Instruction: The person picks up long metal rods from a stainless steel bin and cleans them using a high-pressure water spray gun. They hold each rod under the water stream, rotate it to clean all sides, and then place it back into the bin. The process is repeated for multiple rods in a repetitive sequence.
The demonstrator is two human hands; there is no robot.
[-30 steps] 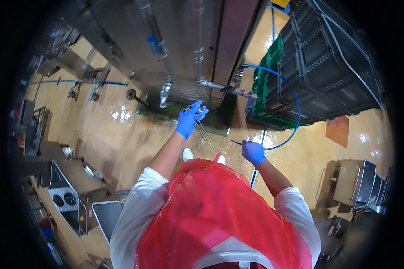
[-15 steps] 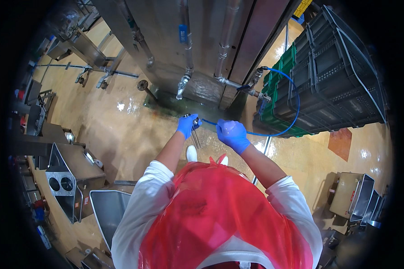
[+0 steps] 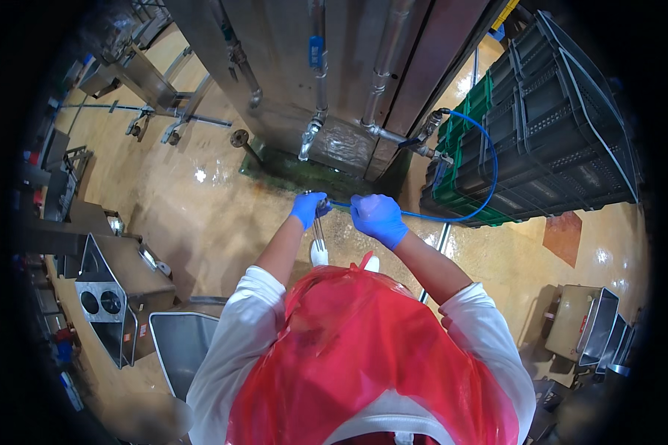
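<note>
My left hand (image 3: 306, 211), in a blue glove, is closed around some thin metal rods (image 3: 318, 231) that point down toward my white shoes. Its fingers hide their upper ends, so the kind of tool is unclear. To its right, my blue-gloved right hand (image 3: 379, 220) grips a thin blue hose (image 3: 495, 169). The hose loops from a valve (image 3: 428, 127) on the pipework, passes through my right hand and reaches as far as my left. Both hands are in front of my red apron (image 3: 364, 326), over the wet floor.
Ahead is a steel wall (image 3: 282, 44) with vertical pipes and a metal spout (image 3: 308, 141). Stacked grey and green crates (image 3: 542, 133) stand at the right. A capped floor pipe (image 3: 240, 139) rises left of the wall. Steel bins (image 3: 182, 348) are at the lower left, others (image 3: 583, 326) lower right.
My right hand has moved slightly left, closer to my left hand. The metal rods now hang more upright. The wall and pipes appear shifted a little to the right.
</note>
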